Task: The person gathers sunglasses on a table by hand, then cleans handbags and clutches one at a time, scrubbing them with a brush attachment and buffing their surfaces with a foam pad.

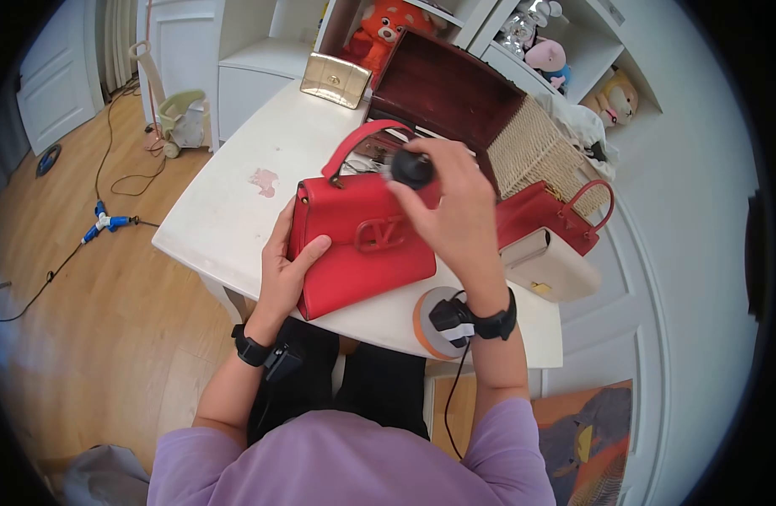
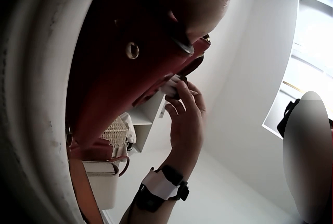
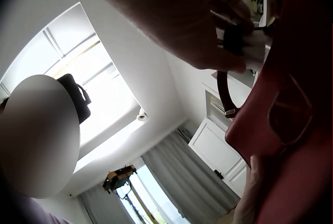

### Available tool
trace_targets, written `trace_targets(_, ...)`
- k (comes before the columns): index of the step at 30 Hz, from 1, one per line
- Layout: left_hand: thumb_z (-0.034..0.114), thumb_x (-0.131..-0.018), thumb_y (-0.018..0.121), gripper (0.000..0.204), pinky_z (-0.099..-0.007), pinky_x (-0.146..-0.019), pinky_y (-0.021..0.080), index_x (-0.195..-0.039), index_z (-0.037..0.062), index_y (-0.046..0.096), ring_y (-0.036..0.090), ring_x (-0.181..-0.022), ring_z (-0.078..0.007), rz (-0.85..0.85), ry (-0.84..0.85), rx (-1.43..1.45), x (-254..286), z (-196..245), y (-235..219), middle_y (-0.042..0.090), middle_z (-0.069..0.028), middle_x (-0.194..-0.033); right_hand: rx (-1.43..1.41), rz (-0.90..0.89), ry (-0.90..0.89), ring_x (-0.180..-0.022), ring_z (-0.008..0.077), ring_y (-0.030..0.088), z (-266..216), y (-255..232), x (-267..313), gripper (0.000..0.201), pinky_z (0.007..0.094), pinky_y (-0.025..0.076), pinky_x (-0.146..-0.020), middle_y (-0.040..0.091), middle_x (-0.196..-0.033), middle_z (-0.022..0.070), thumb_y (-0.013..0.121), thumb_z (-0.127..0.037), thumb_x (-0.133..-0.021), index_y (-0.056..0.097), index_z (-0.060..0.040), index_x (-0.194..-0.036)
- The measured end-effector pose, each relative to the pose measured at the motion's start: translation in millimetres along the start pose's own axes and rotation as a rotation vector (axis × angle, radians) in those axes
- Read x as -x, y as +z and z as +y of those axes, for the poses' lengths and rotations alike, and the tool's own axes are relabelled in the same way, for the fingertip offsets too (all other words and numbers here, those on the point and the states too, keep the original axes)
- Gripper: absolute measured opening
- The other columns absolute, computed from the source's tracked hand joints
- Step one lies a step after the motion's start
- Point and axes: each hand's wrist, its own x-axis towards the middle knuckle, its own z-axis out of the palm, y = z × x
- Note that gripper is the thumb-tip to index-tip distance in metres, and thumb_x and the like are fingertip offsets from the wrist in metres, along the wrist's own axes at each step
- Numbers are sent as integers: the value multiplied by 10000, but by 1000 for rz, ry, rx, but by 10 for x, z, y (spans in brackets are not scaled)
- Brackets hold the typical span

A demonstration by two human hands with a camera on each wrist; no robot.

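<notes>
A red handbag [image 1: 367, 270] with a V-shaped emblem on its flap stands tilted on the white table, its top handle [image 1: 362, 143] raised. My left hand [image 1: 285, 268] grips the bag's left side, thumb on the front face. In my right hand [image 1: 457, 198] is a small brush [image 1: 411, 169] with a round black handle, pinched between thumb and fingers above the bag's top edge. Pale bristles of the brush [image 3: 255, 47] show in the right wrist view, close to the red leather. Part of the brush is hidden behind the fingers.
Behind the bag stands an open dark-red-lined case [image 1: 447, 84]. A gold purse [image 1: 335, 80] sits at the back left. To the right are another red handbag [image 1: 531, 215], a cream bag [image 1: 552, 266] and a woven basket [image 1: 535, 148]. A round grey-orange object [image 1: 434, 325] lies by the front edge.
</notes>
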Motion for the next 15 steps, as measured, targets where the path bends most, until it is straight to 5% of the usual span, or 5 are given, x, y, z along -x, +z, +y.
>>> trace_targets(4,127,-901,689,642,-318,-989,472,-1456,-13,397,568,-1178,-185,-14,49,-45,-1,-30,10,561,-139,-1335,-64,100,130,-934,303,658,-83,-110,-5,380,363,553,-779,629,-1046,137,786,-55,-721,623,-49,-1064)
trace_targets(7,143,-899,697,648,-321,-991,470,-1457,-7,402,574,-1171,-187,-39,26,-74,17,-42,-2,570,-139,-1328,-287,193,-77,-937,287,661,-186,-55,-118,383,340,557,-772,628,-1048,130,781,-38,-714,627,-52,-1063)
trace_targets(11,155,-895,703,658,-323,-991,468,-1458,-6,402,579,-1167,-188,-27,48,-66,-9,-13,8,579,-144,-1319,68,240,4,-943,242,649,66,-143,-154,379,341,539,-777,615,-1035,92,768,-34,-726,627,-60,-1077)
trace_targets(13,158,-894,705,660,-323,-990,468,-1458,-7,403,581,-1166,-189,-17,54,-68,6,-10,-4,582,-144,-1316,-50,271,127,-949,238,649,118,-179,-143,382,327,537,-771,626,-1049,94,779,-46,-728,627,-62,-1078)
trace_targets(15,156,-896,701,657,-324,-992,467,-1457,-7,403,579,-1170,-188,-23,50,-97,-9,-26,-5,583,-145,-1316,-326,273,10,-964,229,649,37,-73,-132,385,311,536,-767,637,-1068,101,790,-51,-725,630,-59,-1076)
